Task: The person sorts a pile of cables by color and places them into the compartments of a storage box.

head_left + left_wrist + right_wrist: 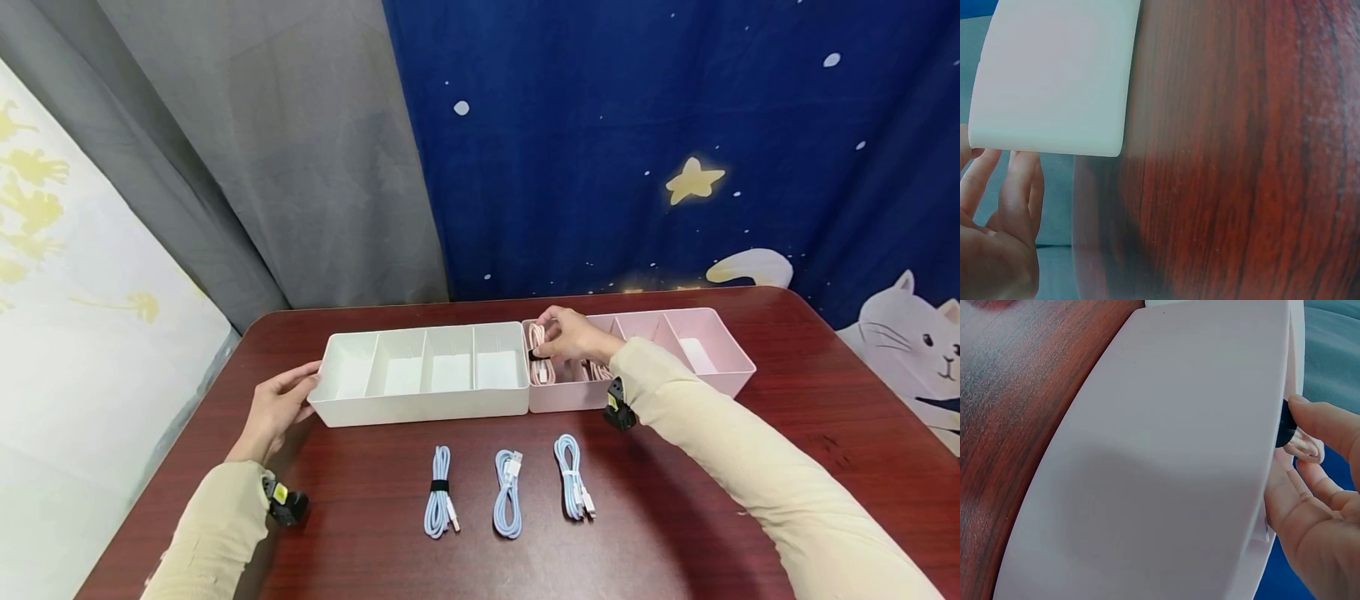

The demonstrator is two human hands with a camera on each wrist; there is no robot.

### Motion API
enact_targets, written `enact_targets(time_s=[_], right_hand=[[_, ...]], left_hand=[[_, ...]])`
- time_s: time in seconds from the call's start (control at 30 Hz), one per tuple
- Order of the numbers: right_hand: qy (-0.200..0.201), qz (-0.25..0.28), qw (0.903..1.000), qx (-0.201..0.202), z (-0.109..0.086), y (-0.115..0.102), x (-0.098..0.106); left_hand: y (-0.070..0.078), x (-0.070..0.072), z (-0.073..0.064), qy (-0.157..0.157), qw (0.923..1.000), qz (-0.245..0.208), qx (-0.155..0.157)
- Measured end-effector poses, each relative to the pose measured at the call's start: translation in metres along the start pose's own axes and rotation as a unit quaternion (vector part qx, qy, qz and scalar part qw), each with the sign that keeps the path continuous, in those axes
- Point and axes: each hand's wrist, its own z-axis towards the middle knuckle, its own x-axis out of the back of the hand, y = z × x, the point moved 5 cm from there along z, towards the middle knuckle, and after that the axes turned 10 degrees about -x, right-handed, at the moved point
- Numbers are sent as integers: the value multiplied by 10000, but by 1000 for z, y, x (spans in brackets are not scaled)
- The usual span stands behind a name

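- Pinching a coiled pink cable (537, 337) near its black strap (1285, 425), the right hand (573, 335) has thumb and fingers closed about it.
- That cable lies in the leftmost compartment of the pink box (566, 398).
- It should be light, soft and bendy, hardly fragile; loose loops could slip apart, so the strapped middle looks the surest hold.
- Pink cables: one pinched, plus at least one more (597, 371) further right in the box; the arm hides part of that area, so the full count is unclear.
- White box (427, 408): one, with four compartments, end to end with the pink one; it is probably light, smooth, stiff plastic.
- Left hand (277, 408): fingers fairly straight and apart, touching the white box's left end.
- Blue cables: three coils on the tabletop (360, 517), a left one (436, 508) with a black band (439, 485), a middle one (506, 482) and a right one (572, 483).
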Motion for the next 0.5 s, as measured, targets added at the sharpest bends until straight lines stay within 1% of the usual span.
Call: enact_targets(time_s=[0.07,0.17,0.2,0.3,0.37,0.5], right_hand=[[-10,56,10000,6,0,0,1],[-24,209,9998,13,-1,-1,2],[-33,260,9997,27,-1,-1,3],[-43,331,9994,58,-1,-2,5],[-63,297,9995,89,-1,-3,5],[-113,237,9996,127,-3,-3,6]], left_hand=[[3,-1,-2,136,9998,-6,123],[12,-3,-6,120,9996,214,164],[15,-3,-7,164,9994,237,204],[22,-4,-9,31,9991,405,117],[23,-4,-10,25,9992,377,135],[20,-4,-9,15,9993,363,121]])
